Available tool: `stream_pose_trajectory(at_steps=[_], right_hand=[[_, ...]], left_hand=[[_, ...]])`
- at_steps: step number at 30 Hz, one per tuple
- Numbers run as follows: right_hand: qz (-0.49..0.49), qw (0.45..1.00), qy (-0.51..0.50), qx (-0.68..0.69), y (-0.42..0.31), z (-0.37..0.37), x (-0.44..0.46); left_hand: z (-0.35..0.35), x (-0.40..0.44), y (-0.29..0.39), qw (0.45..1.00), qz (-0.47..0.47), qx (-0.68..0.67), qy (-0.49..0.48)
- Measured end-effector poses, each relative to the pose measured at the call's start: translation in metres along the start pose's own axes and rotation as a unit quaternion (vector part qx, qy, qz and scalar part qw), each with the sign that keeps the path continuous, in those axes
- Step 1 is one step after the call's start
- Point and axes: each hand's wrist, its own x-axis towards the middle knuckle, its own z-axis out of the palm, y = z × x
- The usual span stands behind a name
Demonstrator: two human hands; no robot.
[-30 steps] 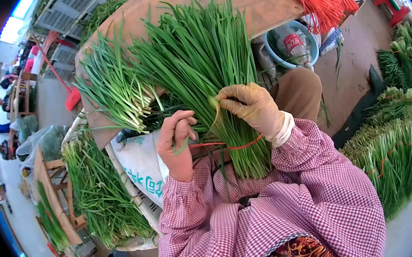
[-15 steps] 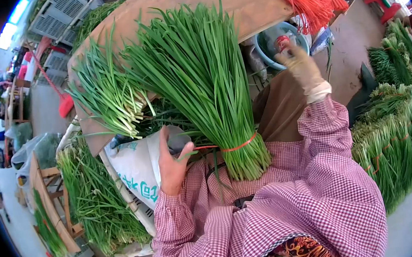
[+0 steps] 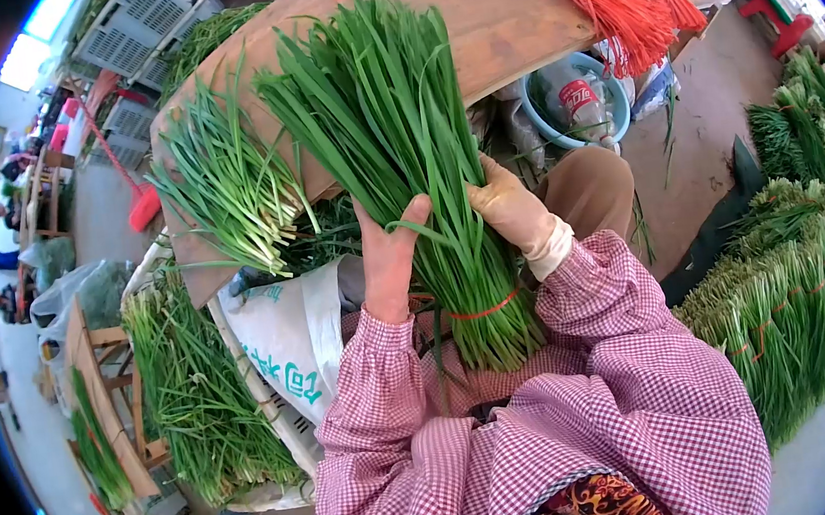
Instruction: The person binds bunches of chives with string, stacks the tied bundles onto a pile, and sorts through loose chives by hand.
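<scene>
A thick bundle of long green Chinese chives (image 3: 390, 139) lies across the wooden board and my lap, its cut ends towards me. A red tie (image 3: 485, 307) runs round it near those ends. My bare left hand (image 3: 392, 250) grips the bundle from the left, thumb over the leaves. On the opposite side my gloved right hand (image 3: 511, 205) is closed round the leaves, above the tie. The undersides of the bundle and some fingers are hidden. A smaller loose heap of chives (image 3: 233, 176) rests on the board to the left.
Red ties (image 3: 607, 6) lie at the far edge of the wooden board (image 3: 500, 37). Below it stands a blue bucket (image 3: 625, 112) with a plastic bottle (image 3: 581, 104). Tied bundles (image 3: 789, 298) stand right; more chives (image 3: 201, 400) and a white sack (image 3: 285, 336) are left.
My right hand has come down from near the bucket onto the bundle's right side. My left hand has moved right and up, from beside the bundle onto its leaves.
</scene>
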Motion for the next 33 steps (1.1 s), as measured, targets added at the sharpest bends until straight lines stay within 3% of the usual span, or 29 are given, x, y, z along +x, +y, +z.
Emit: stream_pose_trajectory(at_steps=[4,7,12,19,22,25,26,29,33], right_hand=[[-0.024,0.997,0.032,-0.062,-0.023,0.012,-0.013],[-0.003,1.0,0.016,0.018,-0.035,0.01,-0.013],[0.078,0.985,0.07,0.135,0.003,-0.027,-0.001],[0.079,0.993,0.041,0.073,0.008,-0.028,0.006],[0.066,0.988,0.025,0.134,-0.011,-0.017,0.004],[-0.012,0.997,-0.033,0.076,-0.031,-0.002,0.005],[0.026,0.997,-0.03,0.07,-0.044,0.005,0.003],[-0.036,0.999,-0.036,0.014,-0.035,0.011,0.012],[-0.001,0.995,-0.001,0.098,-0.025,-0.004,0.017]], left_hand=[[0.004,0.017,0.005,0.99,0.096,0.105,-0.019],[-0.006,0.035,-0.008,0.988,0.075,0.132,0.017],[-0.025,0.026,-0.021,0.995,-0.029,-0.087,0.041],[-0.027,0.019,-0.017,0.986,-0.065,-0.137,0.066],[-0.021,0.017,-0.014,0.992,-0.028,-0.099,0.078],[-0.009,0.011,-0.005,0.993,-0.006,-0.104,0.057],[-0.006,0.009,-0.001,0.995,-0.015,-0.08,0.058],[0.011,0.003,0.002,0.997,0.043,-0.002,0.068],[0.007,-0.002,0.01,0.987,-0.007,-0.139,0.081]])
